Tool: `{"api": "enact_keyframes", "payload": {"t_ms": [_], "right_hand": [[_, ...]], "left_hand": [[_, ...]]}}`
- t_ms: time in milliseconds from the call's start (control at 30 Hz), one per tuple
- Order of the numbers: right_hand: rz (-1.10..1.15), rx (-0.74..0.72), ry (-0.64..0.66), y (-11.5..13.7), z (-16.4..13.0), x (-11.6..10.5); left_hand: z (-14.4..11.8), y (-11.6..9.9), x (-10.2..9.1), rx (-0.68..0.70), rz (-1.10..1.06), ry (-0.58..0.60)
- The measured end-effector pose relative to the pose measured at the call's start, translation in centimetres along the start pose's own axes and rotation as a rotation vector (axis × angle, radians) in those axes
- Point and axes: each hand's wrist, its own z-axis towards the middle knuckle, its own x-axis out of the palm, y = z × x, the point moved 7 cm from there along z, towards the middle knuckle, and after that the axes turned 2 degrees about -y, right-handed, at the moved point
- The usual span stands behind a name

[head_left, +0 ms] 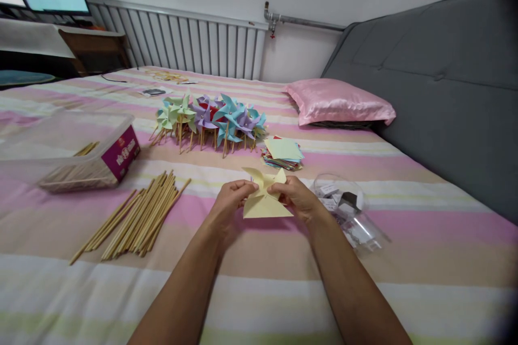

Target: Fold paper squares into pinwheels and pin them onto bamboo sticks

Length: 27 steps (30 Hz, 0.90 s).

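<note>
A pale yellow paper pinwheel blank is held between my two hands over the striped bedspread. Its cut corners stand up or curl toward the middle. My left hand pinches its left side between thumb and fingers. On the opposite side, my right hand grips it, thumb near the centre. Just beyond the hands lies a stack of coloured paper squares, a pale yellow one on top. Farther back, several finished pinwheels in green, purple, red and blue sit on wooden sticks.
A loose pile of wooden sticks lies at left, before a clear plastic box holding more sticks. Clear plastic containers with small items lie right of my right arm. A pink pillow rests by the grey headboard.
</note>
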Motion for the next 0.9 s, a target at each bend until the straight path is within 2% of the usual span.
{"api": "enact_keyframes", "payload": {"t_ms": [133, 567, 733, 833, 900], "right_hand": [[-0.046, 0.043, 0.045, -0.2, -0.1, 0.6], [-0.249, -0.006, 0.037, -0.4, 0.1, 0.4], [-0.218, -0.077, 0.021, 0.4, 0.0, 0.6], [-0.156, -0.208, 0.009, 1.5, 0.0, 0.6], [-0.149, -0.324, -0.060, 2.4, 0.0, 0.2]], "left_hand": [[0.0, 0.9, 0.8, -0.083, 0.105, 0.108], [0.5, 1.7, 0.2, -0.105, 0.184, 0.068], [0.9, 1.9, -0.3, -0.086, 0.109, -0.020], [1.1, 2.0, -1.2, -0.077, 0.010, -0.116], [1.2, 1.8, -1.7, -0.064, -0.055, -0.169]]}}
